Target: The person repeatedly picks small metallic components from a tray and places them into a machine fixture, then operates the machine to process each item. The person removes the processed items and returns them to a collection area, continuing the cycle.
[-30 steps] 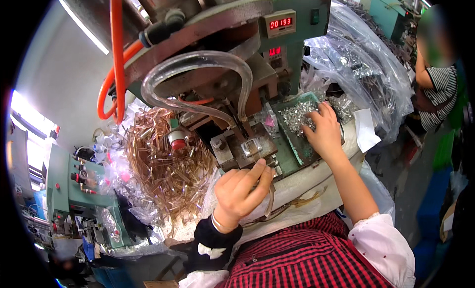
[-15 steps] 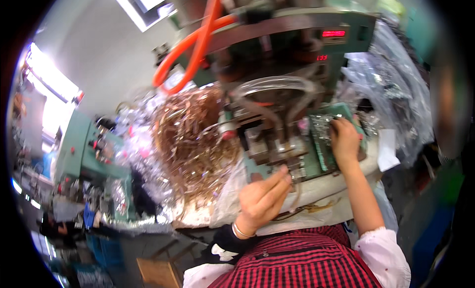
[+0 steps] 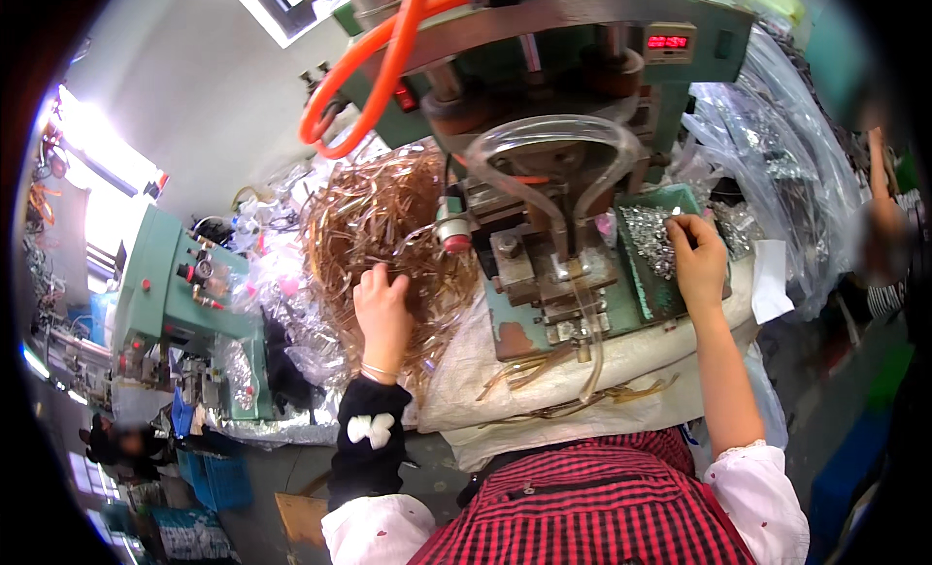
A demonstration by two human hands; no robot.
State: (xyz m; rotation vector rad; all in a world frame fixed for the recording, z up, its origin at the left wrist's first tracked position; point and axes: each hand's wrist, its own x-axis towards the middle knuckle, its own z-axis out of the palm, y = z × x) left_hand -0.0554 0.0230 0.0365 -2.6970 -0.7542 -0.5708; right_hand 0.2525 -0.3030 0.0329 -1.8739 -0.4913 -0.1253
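Note:
My left hand [image 3: 383,313] reaches over a heap of translucent brown plastic strips [image 3: 364,216], fingers apart and fingertips at the strips; I see nothing held in it. At the right, my right hand [image 3: 701,264] is above a green tray [image 3: 652,295] of small shiny metal parts [image 3: 649,237]. Its thumb and forefinger are pinched on a tiny shiny metal part, whose exact shape is too small to tell. Between my hands stands a green press [image 3: 524,337] with a metal die block [image 3: 568,298]. A clear tube [image 3: 553,128] loops down toward the block, and a brownish strip [image 3: 594,356] hangs from its front.
An orange hose [image 3: 383,75] curves above the press at the left. A red-tipped button [image 3: 454,240] sticks out beside the strips. Loose strips [image 3: 621,392] lie on white sacking at the front edge. Clear plastic bags [image 3: 777,138] stand at the right, another green machine [image 3: 160,293] at the left.
My left hand has moved left from the front of the die block to the strip heap. My right hand has lifted slightly from the metal parts, fingertips pinched. The view has shifted a little.

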